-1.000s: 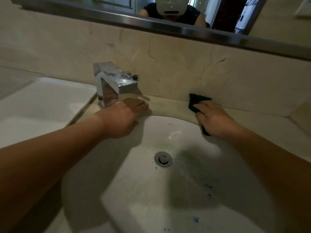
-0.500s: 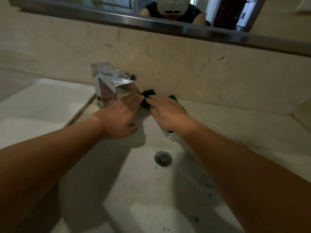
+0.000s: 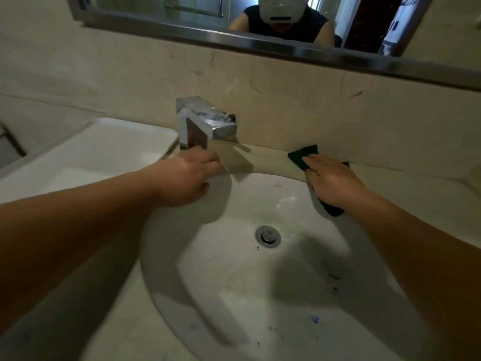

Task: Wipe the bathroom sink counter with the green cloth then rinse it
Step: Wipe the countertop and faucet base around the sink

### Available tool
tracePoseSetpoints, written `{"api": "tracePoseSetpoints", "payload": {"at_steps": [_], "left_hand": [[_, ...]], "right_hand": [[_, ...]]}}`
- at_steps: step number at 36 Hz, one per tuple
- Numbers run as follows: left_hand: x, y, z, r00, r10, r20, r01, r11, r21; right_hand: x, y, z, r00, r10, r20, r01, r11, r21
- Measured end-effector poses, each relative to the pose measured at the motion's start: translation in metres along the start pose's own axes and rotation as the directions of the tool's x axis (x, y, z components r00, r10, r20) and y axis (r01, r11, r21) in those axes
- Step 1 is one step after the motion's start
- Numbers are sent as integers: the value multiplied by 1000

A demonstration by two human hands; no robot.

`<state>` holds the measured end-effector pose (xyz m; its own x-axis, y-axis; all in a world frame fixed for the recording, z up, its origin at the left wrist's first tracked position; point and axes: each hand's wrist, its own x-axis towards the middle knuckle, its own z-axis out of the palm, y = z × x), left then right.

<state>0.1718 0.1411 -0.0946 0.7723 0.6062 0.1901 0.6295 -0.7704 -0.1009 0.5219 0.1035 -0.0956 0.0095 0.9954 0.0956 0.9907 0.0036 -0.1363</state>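
Wiping is the step you are on, with the rinse not yet begun: your right hand (image 3: pixel 330 178) lies flat on the green cloth (image 3: pixel 304 153), fingers straight and close together, pressing it down rather than gripping it. The cloth sits on the narrow strip of counter (image 3: pixel 268 160) behind the sink (image 3: pixel 234 295), to the right of the tap (image 3: pixel 200 126) and close to the foot of the wall (image 3: pixel 286 100). One dark green corner shows past your fingertips, and another part hangs out below your palm over the sink's rim. It looks thin and limp and is mostly hidden under your hand, so I cannot tell how wet or dirty it is. Your left hand (image 3: pixel 187 178) rests on the rim just beside the tap's base, fingers loosely forward and holding nothing, apparently as a brace. I judge that the next move calls for steady downward pressure while you slide the cloth along the strip, keeping it spread so it does not bunch or slip into the sink. After that you will need to bring it under the tap, with your left hand well placed to turn the water on. The drain (image 3: pixel 268 235) shows no running water, and blue specks (image 3: pixel 315 320) dot the near side of the sink.
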Motion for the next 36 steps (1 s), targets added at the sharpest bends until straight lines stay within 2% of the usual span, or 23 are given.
{"api": "tracePoseSetpoints", "payload": {"at_steps": [3, 12, 16, 18, 20, 22, 24, 26, 29, 30, 32, 34, 36], "left_hand": [[-8, 0, 7, 994, 5, -112, -5, 1000, 3], [-5, 6, 6, 983, -24, -185, 18, 999, -34], [-4, 9, 5, 977, -55, -208, 44, 997, -57], [-4, 11, 3, 976, -62, -208, 54, 997, -47], [-5, 12, 2, 980, -73, -186, 67, 997, -41], [-4, 14, 1, 986, -83, -145, 79, 996, -32], [4, 20, 0, 990, -111, -87, 107, 993, -48], [19, 30, 0, 990, -134, -40, 131, 990, -55], [46, 46, -1, 990, -137, 17, 138, 986, -89], [54, 51, -1, 987, -156, 48, 160, 981, -111], [70, 56, 3, 985, -148, 92, 161, 974, -158], [83, 59, 8, 980, -145, 136, 167, 972, -168], [89, 59, 13, 972, -172, 162, 197, 968, -158]], "right_hand": [[18, -27, 3, 998, -46, 43, 45, 999, 25], [62, -105, 22, 972, -233, 21, 232, 972, 30], [46, -124, 25, 950, -310, -32, 308, 916, 256], [32, -118, 18, 960, -278, -37, 267, 867, 421], [16, -105, -3, 983, -180, -37, 170, 814, 555], [0, -84, -34, 992, -93, -88, 128, 762, 635], [-14, -58, -68, 982, -34, -186, 150, 737, 659], [-24, -28, -93, 970, 15, -244, 135, 799, 586], [-32, 27, -100, 981, 128, -147, -86, 960, 265], [-35, 45, -94, 979, 190, -79, -173, 968, 183], [-45, 69, -74, 952, 301, 62, -307, 941, 144], [-51, 83, -52, 930, 335, 153, -352, 930, 107], [-49, 91, -32, 932, 329, 154, -336, 941, 24]]}}
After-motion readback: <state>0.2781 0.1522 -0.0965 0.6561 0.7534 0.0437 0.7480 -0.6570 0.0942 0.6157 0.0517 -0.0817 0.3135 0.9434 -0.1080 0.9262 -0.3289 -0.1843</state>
